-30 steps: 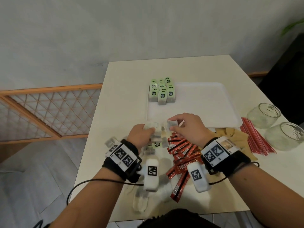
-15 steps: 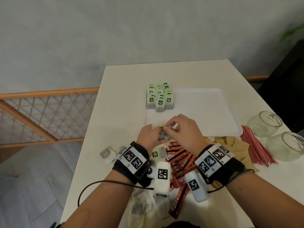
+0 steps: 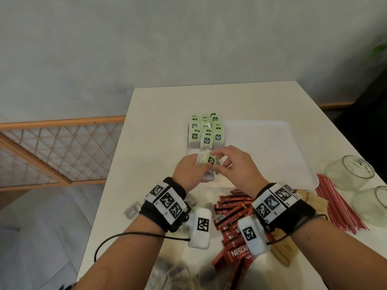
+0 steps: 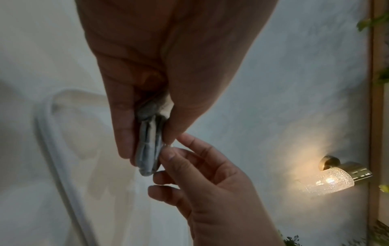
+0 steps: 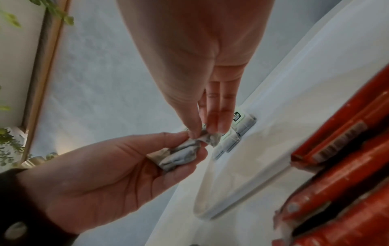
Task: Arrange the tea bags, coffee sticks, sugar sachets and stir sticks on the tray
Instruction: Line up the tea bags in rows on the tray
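Several green-tagged tea bags stand in rows at the far-left corner of the white tray. Over the tray's near-left part my left hand grips a small bundle of tea bags between thumb and fingers. My right hand pinches one tea bag of that bundle, its green tag facing up. In the right wrist view the thumb and two fingers of my right hand pinch the crumpled tea bag at the top of the bundle in my left hand.
Red coffee sticks lie piled near the tray's front edge under my right wrist. Brown sugar sachets and red stir sticks lie to their right, beside two glass jars. Loose tea bags sit by the table's left edge.
Both hands have moved forward from the loose pile on the table to above the tray's near-left part, carrying tea bags. A green tag now shows between the fingers.
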